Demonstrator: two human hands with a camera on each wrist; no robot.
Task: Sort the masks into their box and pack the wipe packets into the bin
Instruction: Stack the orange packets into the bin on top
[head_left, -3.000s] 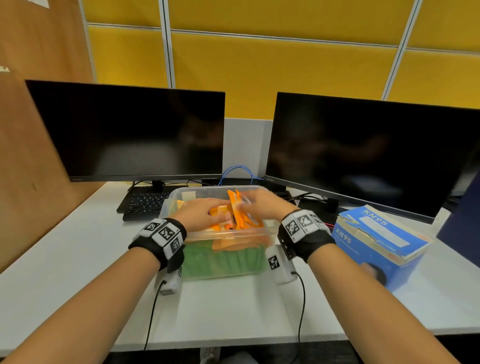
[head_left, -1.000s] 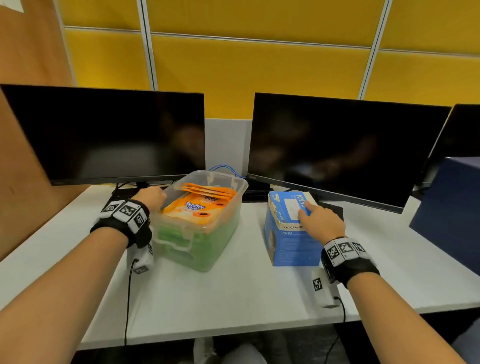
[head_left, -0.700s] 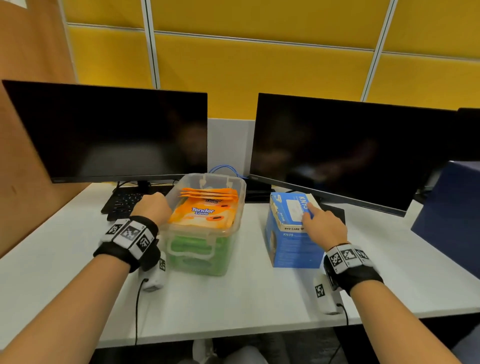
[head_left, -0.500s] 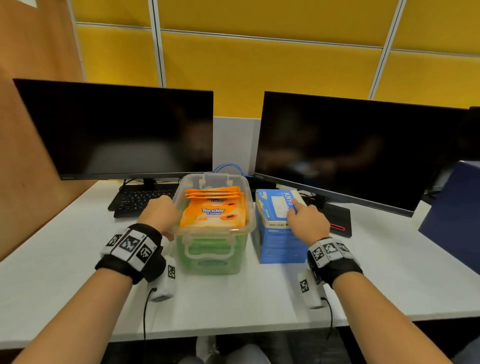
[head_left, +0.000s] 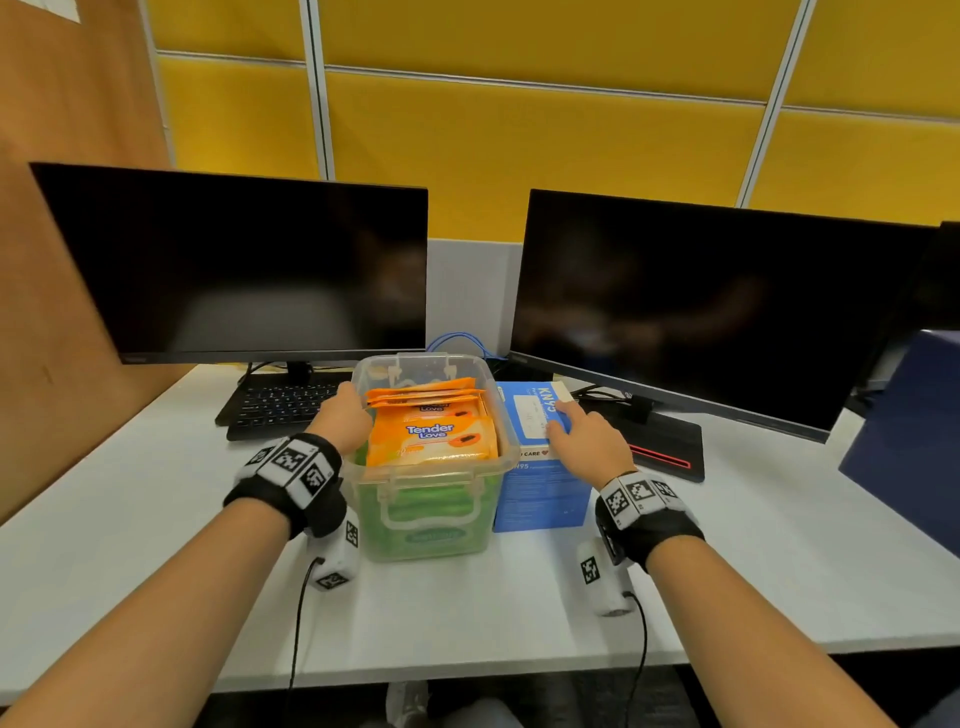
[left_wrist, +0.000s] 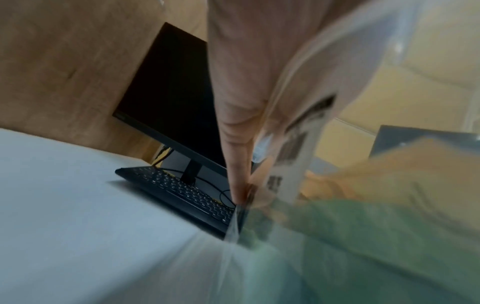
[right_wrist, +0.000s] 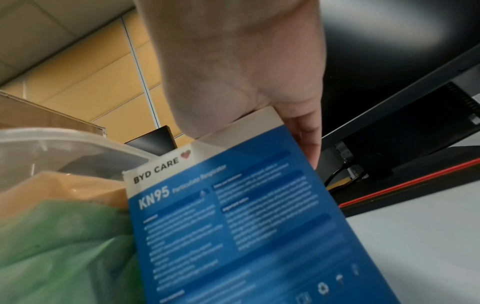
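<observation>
A clear plastic bin (head_left: 363, 499) stands mid-desk with orange wipe packets (head_left: 431, 431) stacked over green wipe packets (head_left: 434, 519). My left hand (head_left: 340, 415) grips the bin's left rim; in the left wrist view its fingers (left_wrist: 233, 144) run down the bin's outer wall (left_wrist: 324, 133). A blue KN95 mask box (head_left: 540, 499) stands closed against the bin's right side. My right hand (head_left: 576, 431) holds the box's top, palm on the lid. In the right wrist view its fingers (right_wrist: 306, 139) reach down the right side of the box (right_wrist: 233, 226).
Two dark monitors (head_left: 234, 270) (head_left: 701, 317) stand close behind the bin and box. A black keyboard (head_left: 280, 405) lies under the left one. A wooden partition (head_left: 62, 260) closes the left side and a dark blue panel (head_left: 909, 441) stands at the right.
Three seconds ago both hands were in the bin on the orange packets. Since then the left hand turned the bin square and the right hand slid the box left against it.
</observation>
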